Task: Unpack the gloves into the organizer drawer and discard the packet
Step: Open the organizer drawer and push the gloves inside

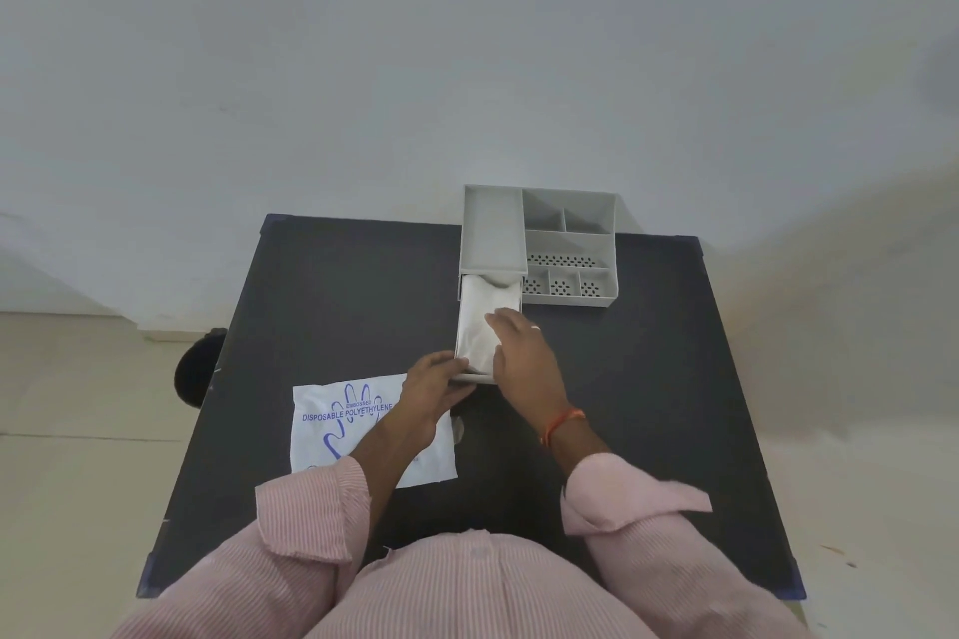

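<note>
A grey organizer (568, 244) stands at the far edge of the dark table, its drawer (463, 306) pulled out toward me. A stack of clear folded gloves (480, 322) lies inside the drawer. My right hand (524, 358) rests flat on the near end of the gloves, fingers spread. My left hand (433, 384) grips the drawer's front left corner. The white packet (342, 426), printed with a blue hand outline and "DISPOSABLE POLYETHYLENE", lies flat on the table under my left forearm.
The dark table (648, 379) has blue corner caps. A black round object (194, 368) sits on the floor beside the table's left edge. A small clear scrap (457, 428) lies beside the packet. A white wall rises behind the organizer.
</note>
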